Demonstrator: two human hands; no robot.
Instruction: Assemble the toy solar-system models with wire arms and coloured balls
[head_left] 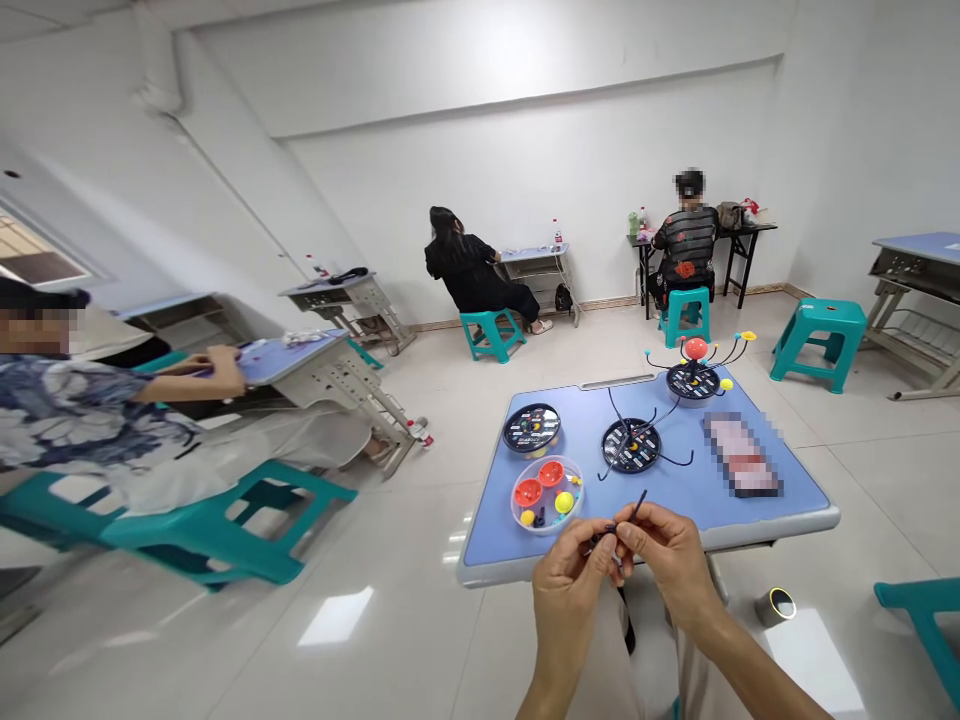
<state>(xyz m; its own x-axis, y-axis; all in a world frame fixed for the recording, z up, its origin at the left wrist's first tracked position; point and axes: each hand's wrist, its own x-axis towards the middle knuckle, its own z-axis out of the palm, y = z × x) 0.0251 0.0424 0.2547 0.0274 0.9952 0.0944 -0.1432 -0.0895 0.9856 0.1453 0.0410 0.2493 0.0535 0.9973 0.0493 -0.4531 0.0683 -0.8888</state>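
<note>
Just off the front edge of the blue-topped desk (480,530), my left hand (574,565) and my right hand (664,555) meet, both closed. Their fingertips pinch a small black plastic part with a thin rod (640,502) sticking up. The rest of that part is hidden by my fingers. Beyond them lies a clear round tub (517,515) with red half-spheres (550,474), yellow balls (564,502) and small black pieces. A black printed disc base (631,458) with several curved black arms stands mid-desk. Another black disc (532,428) rests at the left.
At the desk's far right corner stands an assembled planet model (695,375) with a red ball. A blurred pinkish rectangular item (742,455) lies at the right. A dark cylinder (776,606) is on the floor. Other people sit at desks around, with a green stool (821,330) to the right.
</note>
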